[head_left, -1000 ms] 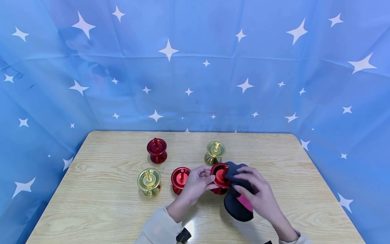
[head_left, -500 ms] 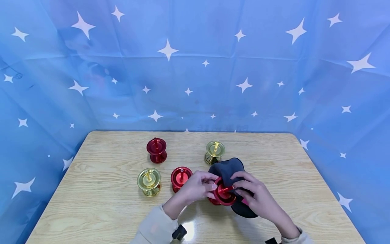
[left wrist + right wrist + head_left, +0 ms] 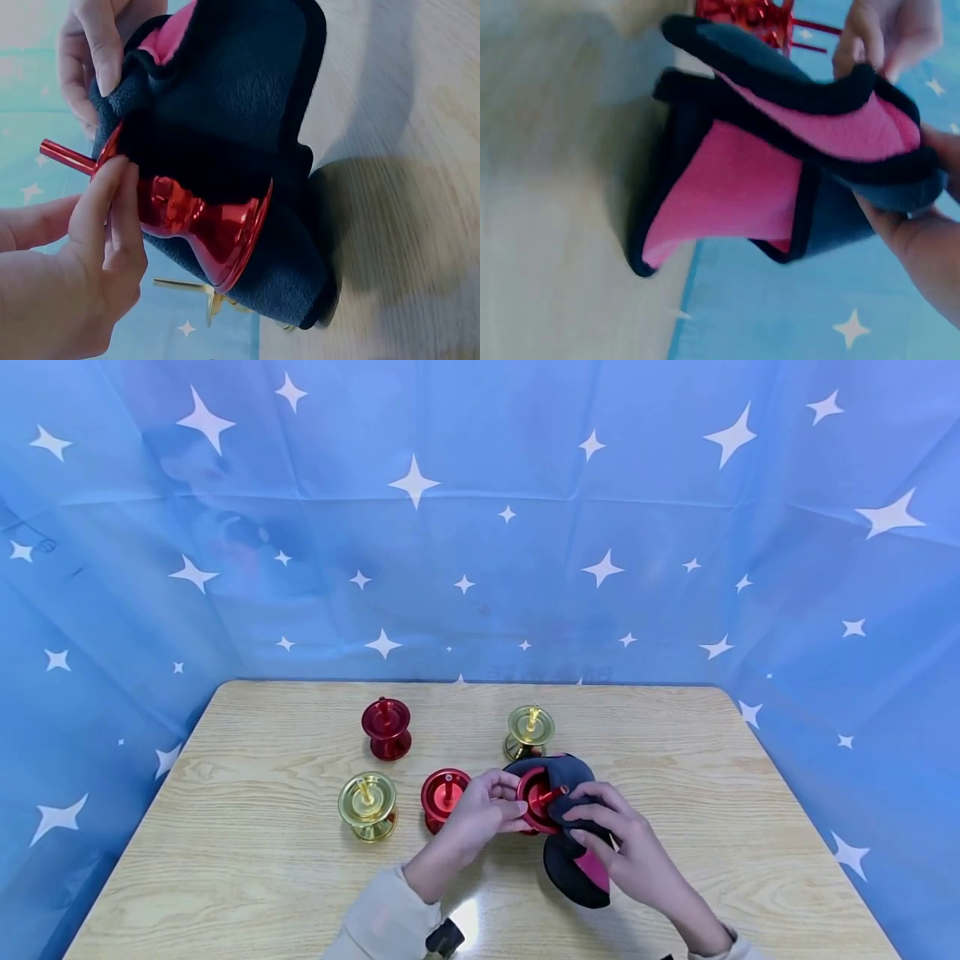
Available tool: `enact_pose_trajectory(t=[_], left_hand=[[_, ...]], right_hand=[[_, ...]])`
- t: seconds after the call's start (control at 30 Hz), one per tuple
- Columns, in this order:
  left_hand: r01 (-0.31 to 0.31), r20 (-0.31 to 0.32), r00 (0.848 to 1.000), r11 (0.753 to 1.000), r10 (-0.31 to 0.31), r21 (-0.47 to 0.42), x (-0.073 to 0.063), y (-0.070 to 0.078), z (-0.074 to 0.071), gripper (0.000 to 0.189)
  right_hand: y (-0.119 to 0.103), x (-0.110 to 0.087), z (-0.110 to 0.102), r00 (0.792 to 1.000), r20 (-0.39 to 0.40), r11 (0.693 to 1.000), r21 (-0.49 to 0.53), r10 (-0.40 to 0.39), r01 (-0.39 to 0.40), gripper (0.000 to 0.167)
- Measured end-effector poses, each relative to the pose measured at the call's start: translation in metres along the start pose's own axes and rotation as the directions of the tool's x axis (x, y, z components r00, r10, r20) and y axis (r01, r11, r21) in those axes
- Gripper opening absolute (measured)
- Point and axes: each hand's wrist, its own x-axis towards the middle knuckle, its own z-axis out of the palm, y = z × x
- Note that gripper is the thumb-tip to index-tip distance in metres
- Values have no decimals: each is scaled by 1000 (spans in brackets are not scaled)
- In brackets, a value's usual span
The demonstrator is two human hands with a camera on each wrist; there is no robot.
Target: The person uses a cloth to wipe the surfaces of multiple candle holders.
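Note:
My left hand (image 3: 483,814) grips a shiny red metal candle holder (image 3: 534,802) by its dish rim, thumb and fingers pinching the edge. The holder is tilted, its spike leaning toward my right hand; in the left wrist view its flared foot (image 3: 238,225) points at the table. My right hand (image 3: 633,847) pinches a thick dark cloth (image 3: 572,772) with black edging and pink lining (image 3: 731,180). The cloth wraps behind the holder and overlaps its dish beside the spike. Part of the cloth hangs down below my right fingers.
Another red candle holder (image 3: 444,795) stands just left of my left hand. Farther left is a gold holder (image 3: 366,800), with a dark red one (image 3: 386,727) behind it. A second gold holder (image 3: 530,727) stands behind the cloth. A blue starry curtain surrounds the wooden table (image 3: 712,777).
The red holder came toward me and tipped, then shifted back slightly with its spike leaning right. The cloth has spread leftward behind it. Both hands keep their hold.

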Motion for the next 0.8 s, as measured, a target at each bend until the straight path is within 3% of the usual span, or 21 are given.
enact_pose_trajectory(t=[0.13, 0.27, 0.5, 0.7, 0.8], left_hand=[[25, 62, 998, 999, -27, 34, 0, 1, -1, 38], [40, 92, 995, 995, -48, 92, 1, 4, 0, 30], [21, 56, 998, 989, -30, 147, 2, 7, 3, 15], [-25, -23, 999, 993, 27, 118, 1, 6, 6, 13], [-58, -4, 998, 991, 59, 119, 1, 6, 6, 15]], right_hand=[[1, -5, 5, 999, -51, 999, 44, 12, -10, 39], [5, -7, 3, 997, -70, 997, 73, 18, -13, 41], [6, -4, -4, 999, 5, 996, 75, 49, -49, 37], [2, 0, 0, 999, -43, 997, 74, 28, -25, 38], [-2, -1, -1, 999, -20, 999, 31, 31, -30, 39]])
